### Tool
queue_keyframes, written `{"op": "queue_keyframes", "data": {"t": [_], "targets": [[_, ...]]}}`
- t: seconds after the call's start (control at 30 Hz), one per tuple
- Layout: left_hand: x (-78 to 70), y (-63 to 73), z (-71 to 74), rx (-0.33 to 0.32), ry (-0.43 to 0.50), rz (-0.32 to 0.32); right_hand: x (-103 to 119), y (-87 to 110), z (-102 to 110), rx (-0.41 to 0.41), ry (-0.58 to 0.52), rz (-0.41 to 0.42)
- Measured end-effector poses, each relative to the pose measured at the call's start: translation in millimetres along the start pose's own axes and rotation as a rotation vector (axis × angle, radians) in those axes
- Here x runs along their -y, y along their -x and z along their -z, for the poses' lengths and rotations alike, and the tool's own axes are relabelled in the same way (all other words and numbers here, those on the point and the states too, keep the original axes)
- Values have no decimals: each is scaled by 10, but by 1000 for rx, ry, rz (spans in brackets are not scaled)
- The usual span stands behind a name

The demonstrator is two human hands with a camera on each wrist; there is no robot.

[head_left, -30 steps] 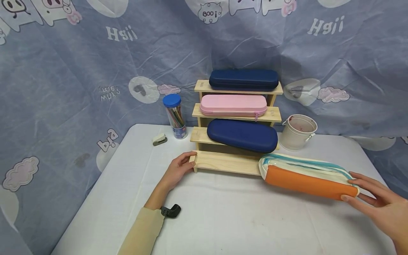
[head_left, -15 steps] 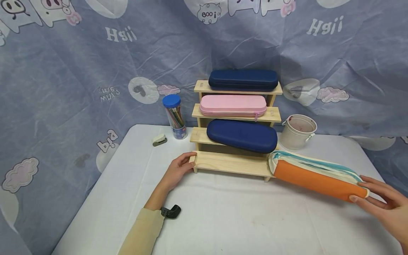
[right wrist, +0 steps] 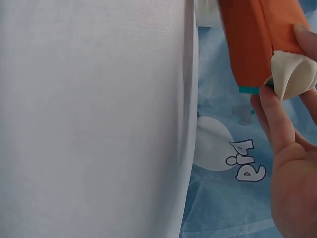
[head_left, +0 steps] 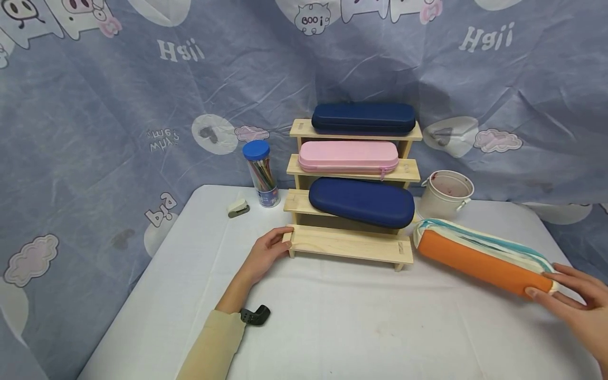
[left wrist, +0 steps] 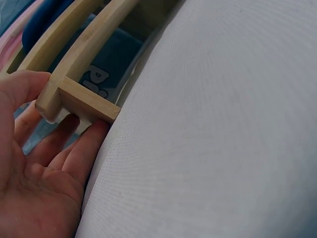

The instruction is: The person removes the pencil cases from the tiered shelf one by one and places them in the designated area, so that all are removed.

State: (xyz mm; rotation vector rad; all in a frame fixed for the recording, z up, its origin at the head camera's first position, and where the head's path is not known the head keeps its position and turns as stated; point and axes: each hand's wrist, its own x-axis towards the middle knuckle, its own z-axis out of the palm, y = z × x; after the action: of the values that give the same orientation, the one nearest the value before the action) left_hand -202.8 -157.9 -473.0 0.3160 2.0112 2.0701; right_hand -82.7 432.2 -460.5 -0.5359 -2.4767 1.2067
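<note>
Right hand: fingers pinch one end of an oblong orange-and-cream fabric pouch, just beside a four-tiered pale wooden rack. Left hand: fingers grip the rack's lowest tier.

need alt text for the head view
A right hand holds one end of an orange pencil case right of a stepped wooden rack, whose left end a left hand grips. On it, top down: a navy case, a pink case and a blue case; a lidded jar and stapler sit left, a bucket right.
</note>
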Motion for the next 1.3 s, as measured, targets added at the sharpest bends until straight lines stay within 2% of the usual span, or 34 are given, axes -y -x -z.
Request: {"op": "queue_keyframes", "data": {"t": [0.13, 0.3, 0.5, 0.6, 0.77, 0.9, 1.1, 1.3], "targets": [[4, 3, 0, -5, -6, 0, 22, 2, -9, -40, -14, -28], [10, 0, -2, -5, -6, -4, -6, -12, -6, -62, 42, -81], [13, -5, -7, 1, 3, -13, -88, -71, 37, -50, 79, -143], [8, -5, -7, -3, 1, -17, -251, -137, 39, -34, 78, -130], [9, -6, -9, -5, 2, -18, -654, -283, 7, -60, 26, -99], [10, -4, -10, -4, 3, -16, -783, -293, -13, -47, 4, -83], [7, 0, -14, -13, 1, -23, -682, -192, -39, 41, 65, -86], [7, 5, -22, -26, 7, -26, -480, -115, -16, 67, 77, -67]]}}
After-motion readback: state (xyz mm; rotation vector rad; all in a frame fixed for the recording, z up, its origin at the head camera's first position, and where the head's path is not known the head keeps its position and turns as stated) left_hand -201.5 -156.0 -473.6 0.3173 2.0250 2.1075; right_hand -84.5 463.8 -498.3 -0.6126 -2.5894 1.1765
